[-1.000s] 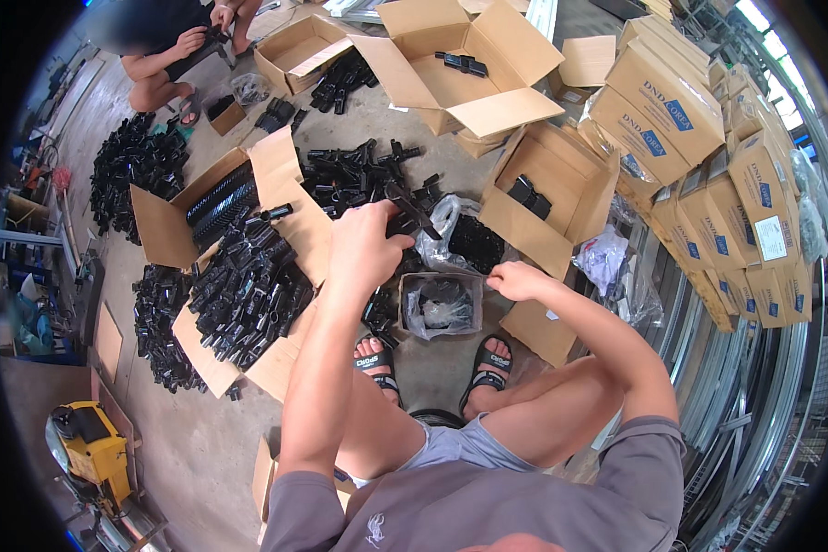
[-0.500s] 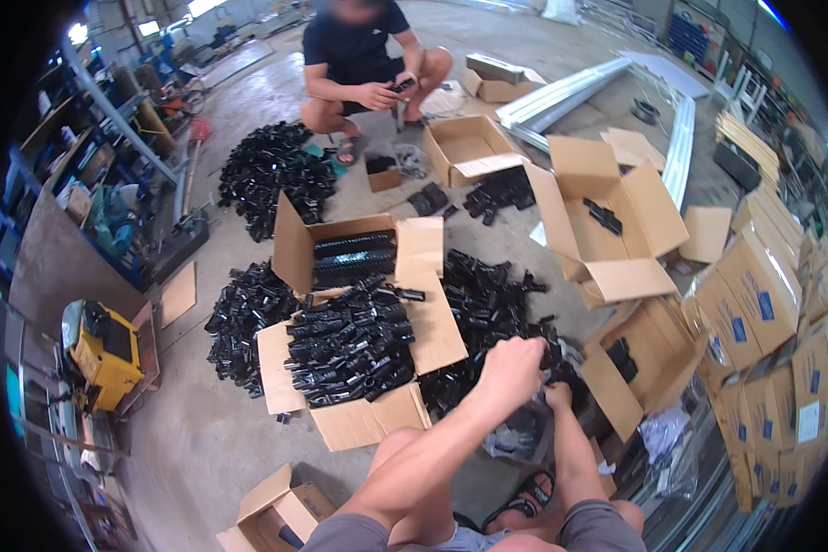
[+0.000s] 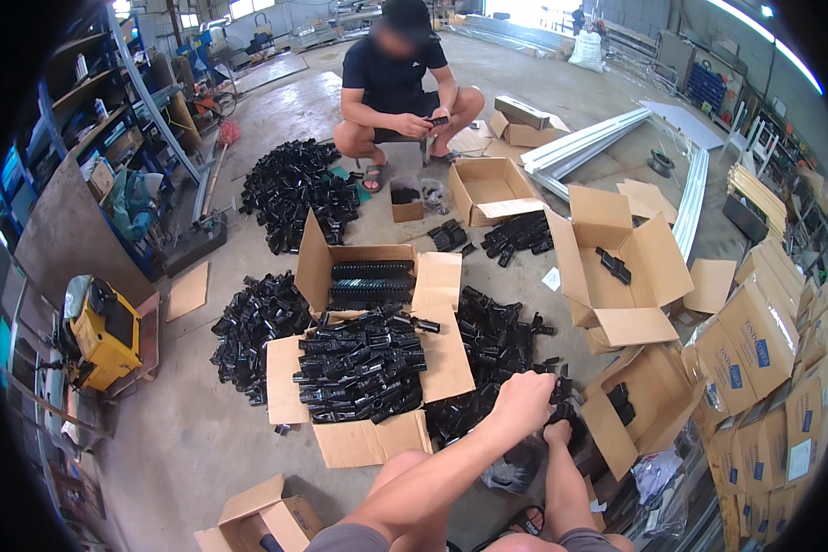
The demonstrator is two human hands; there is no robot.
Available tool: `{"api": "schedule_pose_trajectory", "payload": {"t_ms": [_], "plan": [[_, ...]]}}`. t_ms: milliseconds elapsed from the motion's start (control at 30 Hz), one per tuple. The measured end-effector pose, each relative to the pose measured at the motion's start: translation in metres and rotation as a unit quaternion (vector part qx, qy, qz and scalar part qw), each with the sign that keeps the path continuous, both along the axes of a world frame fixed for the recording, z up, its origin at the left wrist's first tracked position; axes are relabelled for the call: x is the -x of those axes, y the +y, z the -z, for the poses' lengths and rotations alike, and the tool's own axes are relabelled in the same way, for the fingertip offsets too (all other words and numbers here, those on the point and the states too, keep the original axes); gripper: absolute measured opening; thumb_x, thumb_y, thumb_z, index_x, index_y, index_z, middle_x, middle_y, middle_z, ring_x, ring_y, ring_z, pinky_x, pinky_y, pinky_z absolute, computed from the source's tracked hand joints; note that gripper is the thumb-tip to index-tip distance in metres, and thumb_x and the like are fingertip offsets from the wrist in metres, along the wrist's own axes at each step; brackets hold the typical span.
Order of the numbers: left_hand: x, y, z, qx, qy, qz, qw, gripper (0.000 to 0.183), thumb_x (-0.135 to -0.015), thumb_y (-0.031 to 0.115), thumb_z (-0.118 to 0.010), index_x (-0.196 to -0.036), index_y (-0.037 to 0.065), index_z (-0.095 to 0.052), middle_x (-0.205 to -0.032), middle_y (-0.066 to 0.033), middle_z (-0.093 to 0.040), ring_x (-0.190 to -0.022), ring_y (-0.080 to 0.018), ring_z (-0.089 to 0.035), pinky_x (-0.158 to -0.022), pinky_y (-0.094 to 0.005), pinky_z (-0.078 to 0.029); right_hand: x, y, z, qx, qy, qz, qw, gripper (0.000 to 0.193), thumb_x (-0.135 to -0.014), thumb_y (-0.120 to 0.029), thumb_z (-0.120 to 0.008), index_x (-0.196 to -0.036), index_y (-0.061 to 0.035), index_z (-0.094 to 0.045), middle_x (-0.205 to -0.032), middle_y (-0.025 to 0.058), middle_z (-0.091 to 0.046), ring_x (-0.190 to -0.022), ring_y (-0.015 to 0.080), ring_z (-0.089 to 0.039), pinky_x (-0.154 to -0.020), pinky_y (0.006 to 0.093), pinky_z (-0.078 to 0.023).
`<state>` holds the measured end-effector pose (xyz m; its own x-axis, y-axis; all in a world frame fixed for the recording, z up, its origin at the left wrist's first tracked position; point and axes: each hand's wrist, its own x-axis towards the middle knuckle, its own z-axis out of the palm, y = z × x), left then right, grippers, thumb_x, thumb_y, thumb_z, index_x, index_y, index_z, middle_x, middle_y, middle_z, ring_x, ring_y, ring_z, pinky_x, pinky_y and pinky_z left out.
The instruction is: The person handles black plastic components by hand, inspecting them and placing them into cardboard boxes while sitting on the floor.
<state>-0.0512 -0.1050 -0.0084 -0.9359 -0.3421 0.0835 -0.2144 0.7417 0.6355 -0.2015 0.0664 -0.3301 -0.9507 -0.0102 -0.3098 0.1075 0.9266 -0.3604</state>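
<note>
My left hand (image 3: pixel 526 403) is a closed fist, with a dark black part (image 3: pixel 559 390) showing at its far side. Just below and to the right, my right hand (image 3: pixel 557 431) has its fingers curled closed; what they hold is hidden. Both hands are over the right edge of a loose pile of black parts (image 3: pixel 492 336). Under them lies a clear plastic bag (image 3: pixel 511 469) with dark contents. To the left stands an open cardboard box (image 3: pixel 368 443), heaped with black parts (image 3: pixel 363 363) in front and neat rows (image 3: pixel 371 281) behind.
Across from me a person (image 3: pixel 396 87) squats, handling a small black part. More black piles (image 3: pixel 299 193) lie at left. Open cartons (image 3: pixel 649 327) stand at right, beside stacked flat cardboard (image 3: pixel 745 350). A yellow machine (image 3: pixel 101 345) stands far left.
The view has tilted up slightly, so the scene sits lower and further right. My hands stay close together at the same pile, both still closed.
</note>
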Motion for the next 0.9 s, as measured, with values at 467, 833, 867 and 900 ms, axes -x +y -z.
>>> {"api": "schedule_pose_trajectory", "payload": {"t_ms": [467,833,867,900], "plan": [[0.000,-0.009,0.000,0.013,0.035,-0.051,0.998,0.041,-0.064,0.008,-0.074,-0.099,-0.001,-0.054,-0.079,-0.0236,-0.067,-0.081,-0.0416,-0.068,-0.073,-0.0498,-0.055,-0.068,-0.003,-0.156,0.773,-0.306,0.233,0.505,0.032,-0.095,-0.012,-0.042,-0.121,-0.0154,-0.062,-0.087,0.0020,-0.055,-0.071,0.0138,-0.049,-0.057,0.0261,-0.044],[-0.010,-0.026,-0.013,-0.012,-0.031,-0.078,0.996,0.056,-0.065,0.013,-0.086,-0.108,0.002,-0.051,-0.088,-0.0239,-0.068,-0.091,-0.0441,-0.065,-0.082,-0.0492,-0.051,-0.108,-0.022,-0.310,0.632,0.117,-0.103,0.759,0.029,-0.096,-0.002,-0.058,-0.123,-0.0035,-0.050,-0.101,0.0110,-0.070,-0.088,0.0142,-0.067,-0.076,0.0248,-0.052],[-0.009,-0.023,-0.014,-0.013,-0.028,-0.071,0.997,0.056,-0.065,0.013,-0.086,-0.108,0.002,-0.051,-0.088,-0.0239,-0.068,-0.091,-0.0441,-0.065,-0.082,-0.0492,-0.051,-0.113,-0.028,-0.322,0.631,0.154,-0.118,0.751,0.025,-0.096,0.000,-0.059,-0.120,-0.0012,-0.052,-0.101,0.0118,-0.071,-0.091,0.0141,-0.067,-0.080,0.0253,-0.052],[-0.008,-0.021,-0.014,-0.009,-0.027,-0.066,0.997,0.056,-0.065,0.013,-0.086,-0.108,0.003,-0.051,-0.088,-0.0243,-0.068,-0.090,-0.0441,-0.065,-0.081,-0.0493,-0.051,-0.115,-0.030,-0.332,0.584,0.203,-0.168,0.768,0.021,-0.094,0.000,-0.061,-0.115,-0.0007,-0.056,-0.101,0.0115,-0.072,-0.091,0.0160,-0.068,-0.081,0.0267,-0.053]]}}
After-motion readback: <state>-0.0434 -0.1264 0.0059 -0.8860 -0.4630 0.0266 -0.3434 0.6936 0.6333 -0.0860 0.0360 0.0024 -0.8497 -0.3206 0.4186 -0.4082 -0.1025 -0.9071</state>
